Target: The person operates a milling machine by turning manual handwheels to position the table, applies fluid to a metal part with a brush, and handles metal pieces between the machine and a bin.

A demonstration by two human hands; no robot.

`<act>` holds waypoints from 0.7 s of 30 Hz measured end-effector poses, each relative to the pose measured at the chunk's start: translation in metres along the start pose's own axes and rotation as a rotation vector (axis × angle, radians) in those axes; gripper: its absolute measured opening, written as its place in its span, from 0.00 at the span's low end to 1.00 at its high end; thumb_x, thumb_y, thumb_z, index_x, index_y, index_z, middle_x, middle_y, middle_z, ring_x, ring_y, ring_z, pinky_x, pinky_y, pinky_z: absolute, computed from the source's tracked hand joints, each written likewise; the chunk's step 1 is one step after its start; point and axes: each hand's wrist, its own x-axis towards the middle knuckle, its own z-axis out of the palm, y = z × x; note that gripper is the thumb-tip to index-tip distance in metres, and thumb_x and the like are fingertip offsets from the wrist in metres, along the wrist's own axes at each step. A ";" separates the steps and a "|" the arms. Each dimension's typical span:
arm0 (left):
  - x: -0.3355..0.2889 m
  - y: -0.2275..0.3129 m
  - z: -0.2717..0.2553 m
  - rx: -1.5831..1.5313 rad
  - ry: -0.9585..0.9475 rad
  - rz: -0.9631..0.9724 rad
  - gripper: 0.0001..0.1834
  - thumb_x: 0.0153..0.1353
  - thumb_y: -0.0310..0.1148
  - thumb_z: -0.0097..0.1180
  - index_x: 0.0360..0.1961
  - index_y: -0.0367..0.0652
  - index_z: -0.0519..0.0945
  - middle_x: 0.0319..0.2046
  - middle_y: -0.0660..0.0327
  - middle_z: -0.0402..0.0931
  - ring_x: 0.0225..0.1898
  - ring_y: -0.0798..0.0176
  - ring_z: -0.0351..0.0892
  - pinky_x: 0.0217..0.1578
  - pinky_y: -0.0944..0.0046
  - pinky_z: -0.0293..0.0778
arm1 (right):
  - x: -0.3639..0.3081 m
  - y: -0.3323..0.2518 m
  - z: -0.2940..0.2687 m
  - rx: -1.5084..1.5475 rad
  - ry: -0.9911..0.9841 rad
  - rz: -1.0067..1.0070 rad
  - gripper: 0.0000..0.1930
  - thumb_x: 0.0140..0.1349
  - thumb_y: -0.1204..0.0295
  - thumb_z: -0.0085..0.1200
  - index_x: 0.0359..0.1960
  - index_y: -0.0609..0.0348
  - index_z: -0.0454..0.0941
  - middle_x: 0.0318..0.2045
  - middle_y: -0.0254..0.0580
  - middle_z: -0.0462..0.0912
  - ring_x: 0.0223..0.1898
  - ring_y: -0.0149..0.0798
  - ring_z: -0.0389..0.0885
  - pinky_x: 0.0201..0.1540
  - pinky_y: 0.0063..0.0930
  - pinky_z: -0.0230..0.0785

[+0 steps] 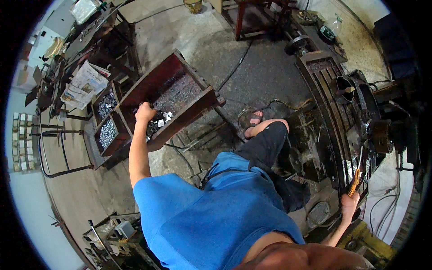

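Note:
My left hand reaches into a large reddish-brown metal tray, its fingers curled down at the near left side. What those fingers hold, if anything, is hidden. Right beside them lie several shiny metal pieces, and small metal bits cover the tray's floor. Far to the right, my right hand is closed around a tool with a yellow-orange handle. A thin metal rod extends from that handle toward the machine's slotted table; its exact kind cannot be made out.
Two small bins hold metal parts left of the tray. Newspaper lies on a cluttered bench behind them. A round metal cup stands on the machine. Cables cross the floor near my sandalled foot. Lower left is a machine with a lever.

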 end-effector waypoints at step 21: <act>0.030 -0.016 0.006 -1.129 -0.032 -0.080 0.09 0.48 0.27 0.54 0.30 0.33 0.78 0.24 0.61 0.76 0.23 0.67 0.73 0.23 0.68 0.66 | -0.014 -0.001 0.016 -0.083 0.030 -0.093 0.07 0.35 0.76 0.42 0.18 0.66 0.63 0.11 0.39 0.57 0.16 0.30 0.54 0.18 0.28 0.51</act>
